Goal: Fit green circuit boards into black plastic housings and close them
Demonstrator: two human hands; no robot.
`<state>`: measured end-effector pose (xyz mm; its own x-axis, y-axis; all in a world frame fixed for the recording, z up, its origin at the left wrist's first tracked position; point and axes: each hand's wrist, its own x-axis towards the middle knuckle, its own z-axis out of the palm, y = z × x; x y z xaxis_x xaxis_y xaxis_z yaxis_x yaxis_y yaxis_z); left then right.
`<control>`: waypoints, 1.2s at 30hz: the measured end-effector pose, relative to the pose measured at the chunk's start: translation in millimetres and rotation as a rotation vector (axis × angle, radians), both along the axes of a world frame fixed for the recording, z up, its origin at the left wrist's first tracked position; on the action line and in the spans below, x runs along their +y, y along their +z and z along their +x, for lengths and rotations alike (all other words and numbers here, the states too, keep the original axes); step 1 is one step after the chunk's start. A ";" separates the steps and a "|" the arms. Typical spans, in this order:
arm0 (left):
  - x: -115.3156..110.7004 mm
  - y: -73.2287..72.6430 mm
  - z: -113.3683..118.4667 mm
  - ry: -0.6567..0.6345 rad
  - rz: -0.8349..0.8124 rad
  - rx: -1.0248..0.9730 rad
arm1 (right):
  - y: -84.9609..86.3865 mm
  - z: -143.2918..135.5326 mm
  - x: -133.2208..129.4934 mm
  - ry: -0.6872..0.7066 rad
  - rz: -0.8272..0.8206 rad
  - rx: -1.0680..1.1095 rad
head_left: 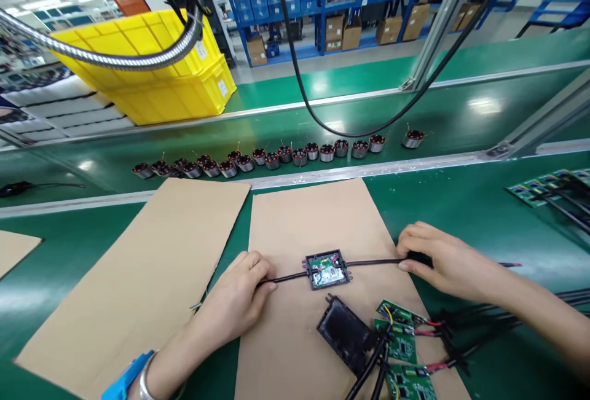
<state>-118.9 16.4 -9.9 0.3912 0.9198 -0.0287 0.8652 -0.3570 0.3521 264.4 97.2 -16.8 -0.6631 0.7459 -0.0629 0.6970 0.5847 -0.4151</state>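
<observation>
Rectangular black plastic case with a green circuit board inside (pixel 327 269) lies, in the head view, on a brown cardboard sheet (pixel 304 219), between the two hands. The left hand (pixel 244 292) grips its left black cable (pixel 290 277); the right hand (pixel 431 258) pinches the right black cable (pixel 371 262). Just below lie a black plastic cover (pixel 343 332) and loose green circuit boards (pixel 402 341), crowding the near side. Beyond the sheet's far edge run a silver metal rail (pixel 424 165) and a row of squat silver cylinders (pixel 299 157). Green tabletop (pixel 442 203) opens to the right; a second cardboard sheet (pixel 147 271) flanks the left. White labels (pixel 223 88) on yellow plastic crates (pixel 170 90) are too small to read.
</observation>
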 end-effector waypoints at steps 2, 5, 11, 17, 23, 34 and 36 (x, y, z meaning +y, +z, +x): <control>2.3 -0.8 2.5 0.068 -0.008 -0.003 | -4.2 -0.6 2.4 -0.028 0.033 0.016; 26.9 12.7 1.1 0.160 0.030 0.019 | -2.5 -0.2 24.8 -0.099 0.152 0.057; 163.7 67.1 -10.2 0.290 0.268 0.121 | 47.3 -3.1 140.8 -0.149 0.492 0.091; 291.5 79.5 6.3 0.346 0.347 0.254 | 99.7 -31.5 218.6 -0.301 0.630 0.114; 303.2 55.6 -8.8 0.411 0.446 0.304 | 89.9 -51.2 152.5 -0.060 0.409 0.133; 102.6 21.2 16.1 0.026 0.199 -0.026 | 33.0 -35.9 -61.7 -0.001 -0.198 -0.038; 44.8 17.0 41.4 -0.140 0.007 -0.174 | 24.9 -37.2 -61.3 -0.040 -0.147 0.031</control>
